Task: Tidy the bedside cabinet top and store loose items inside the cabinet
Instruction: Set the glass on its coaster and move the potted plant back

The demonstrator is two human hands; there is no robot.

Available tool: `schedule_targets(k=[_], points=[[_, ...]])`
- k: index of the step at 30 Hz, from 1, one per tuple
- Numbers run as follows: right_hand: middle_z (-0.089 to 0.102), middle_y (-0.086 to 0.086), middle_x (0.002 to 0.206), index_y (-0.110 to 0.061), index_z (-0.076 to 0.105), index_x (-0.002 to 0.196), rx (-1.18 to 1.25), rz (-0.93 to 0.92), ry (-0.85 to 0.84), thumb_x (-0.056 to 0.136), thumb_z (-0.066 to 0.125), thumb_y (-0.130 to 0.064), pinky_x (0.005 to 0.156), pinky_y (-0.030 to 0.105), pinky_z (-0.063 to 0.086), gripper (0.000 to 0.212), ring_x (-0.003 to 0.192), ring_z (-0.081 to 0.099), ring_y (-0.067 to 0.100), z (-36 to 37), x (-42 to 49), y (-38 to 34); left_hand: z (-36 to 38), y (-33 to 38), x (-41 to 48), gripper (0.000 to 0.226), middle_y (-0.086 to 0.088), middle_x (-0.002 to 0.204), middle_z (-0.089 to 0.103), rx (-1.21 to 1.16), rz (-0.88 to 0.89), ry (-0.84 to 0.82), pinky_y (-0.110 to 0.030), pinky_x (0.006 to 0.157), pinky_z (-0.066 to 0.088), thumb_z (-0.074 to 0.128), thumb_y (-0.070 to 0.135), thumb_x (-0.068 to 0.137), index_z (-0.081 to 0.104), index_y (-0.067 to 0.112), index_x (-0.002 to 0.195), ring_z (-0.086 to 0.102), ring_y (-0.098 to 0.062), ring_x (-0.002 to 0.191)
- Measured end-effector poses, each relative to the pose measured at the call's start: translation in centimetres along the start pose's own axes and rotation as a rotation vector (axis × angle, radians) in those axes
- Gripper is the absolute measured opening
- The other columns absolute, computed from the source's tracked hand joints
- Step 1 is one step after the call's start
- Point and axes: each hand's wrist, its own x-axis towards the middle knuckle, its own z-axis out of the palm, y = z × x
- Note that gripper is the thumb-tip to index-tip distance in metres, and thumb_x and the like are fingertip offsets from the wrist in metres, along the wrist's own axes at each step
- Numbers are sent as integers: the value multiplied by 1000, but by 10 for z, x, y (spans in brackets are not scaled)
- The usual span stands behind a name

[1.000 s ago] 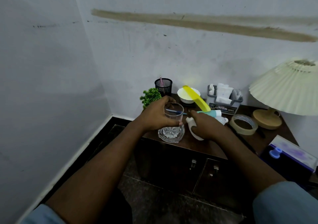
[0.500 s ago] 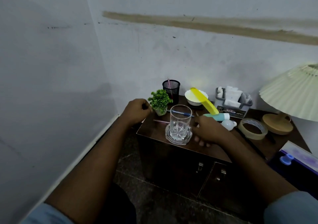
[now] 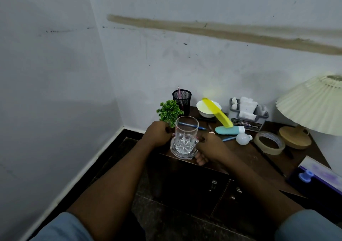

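I see the dark bedside cabinet (image 3: 246, 159) at lower right of centre, lamp (image 3: 312, 103) at right edge. My left hand (image 3: 157, 133) is curled at the small plant's (image 3: 169, 111) base; my right hand (image 3: 211, 148) — fingers bent — touches the coaster (image 3: 182, 152) under the glass (image 3: 186, 136). Grip on either — cannot tell. Pens (image 3: 192, 125) lie behind.

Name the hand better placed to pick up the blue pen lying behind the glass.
Left. The left hand sits beside the glass, near the blue pen; the right hand is lower, at the coaster.
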Motion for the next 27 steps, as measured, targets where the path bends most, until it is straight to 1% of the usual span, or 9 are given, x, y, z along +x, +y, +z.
schedule_targets(k=[4, 7, 10, 14, 17, 21, 23, 25, 27], points=[[70, 22, 64, -27, 61, 92, 100, -6, 9, 94, 48, -5, 52, 41, 60, 25, 55, 69, 37, 16, 10, 0, -8, 1, 2, 25, 5, 66, 57, -64, 26, -24, -21, 53, 34, 61, 16, 95, 64, 19, 70, 56, -18, 69], [69, 19, 60, -19, 59, 93, 144, -4, 30, 96, 47, -2, 49, 41, 60, 21, 50, 68, 34, 26, 18, 0, -21, -14, -1, 14, 10, 66, 58, -108, -10, -74, -22, 57, 40, 66, 17, 94, 73, 18, 82, 58, -12, 65], [70, 19, 63, -2, 53, 106, 188, 34, 23, 100, 49, -2, 48, 37, 58, 8, 52, 69, 33, 35, 23, -3, -29, -32, -9, 10, -2, 68, 69, -360, -149, -137, -26, 56, 55, 68, 17, 95, 75, 12, 89, 64, -13, 57], [71, 18, 65, -5, 49, 111, 276, 35, -4, 102, 49, -3, 49, 33, 57, 9, 52, 70, 30, 47, 24, -9, -37, -42, -18, 11, -21, 82, 73, -594, -275, -187, -29, 60, 59, 69, 14, 95, 77, 7, 95, 67, -20, 65], [72, 19, 68, -11, 51, 100, 334, 21, -36, 103, 48, -3, 54, 37, 60, 8, 55, 70, 30, 56, 21, -14, -41, -48, -21, 13, -30, 101, 73, -604, -299, -203, -33, 66, 60, 70, 6, 93, 74, -1, 102, 66, -28, 73], [71, 17, 70, -10, 51, 99, 392, 26, -124, 104, 44, 0, 59, 41, 63, 13, 56, 69, 30, 66, 15, -21, -48, -53, -22, 17, -32, 105, 72, -582, -314, -179, -30, 60, 61, 69, 1, 93, 71, -9, 106, 66, -27, 67], [71, 15, 71, -10, 50, 102, 364, 47, -143, 103, 45, 0, 55, 40, 61, 11, 53, 67, 28, 65, 14, -25, -49, -55, -23, 18, -33, 105, 71, -591, -329, -175, -31, 60, 61, 68, 0, 93, 70, -10, 108, 66, -27, 64], [72, 12, 76, -10, 52, 106, 154, 1, -2, 101, 47, -6, 55, 43, 57, 9, 55, 67, 27, 56, 20, -28, -49, -56, -23, 19, -33, 106, 71, -608, -345, -184, -33, 64, 61, 67, 1, 94, 69, -10, 109, 66, -27, 65], [71, 14, 94, -11, 55, 116, -217, -181, 332, 96, 53, -13, 70, 46, 54, 20, 81, 69, 34, 44, 31, -30, -48, -57, -23, 18, -33, 107, 71, -613, -347, -189, -33, 64, 61, 66, 2, 95, 69, -10, 109, 66, -26, 64]])
